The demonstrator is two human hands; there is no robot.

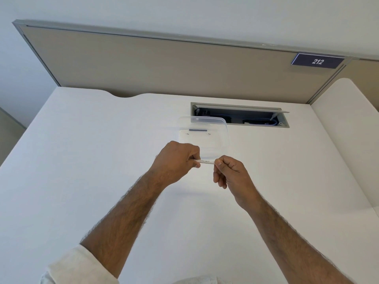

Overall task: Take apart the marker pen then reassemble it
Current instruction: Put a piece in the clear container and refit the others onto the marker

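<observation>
Both arms reach out above the desk [102, 160]; left hand [176, 158] and right hand [229, 173] pinch opposite ends of the level pen [205, 161].

- I see two bare hands, the left hand [175, 158] and the right hand [231, 175], with no rings, watch or gloves on either.
- Both forearms are bare and hairy.
- A white sleeve [75, 265], loose and creased, is pushed up on my left arm.
- More white cloth shows at the bottom edge.
</observation>
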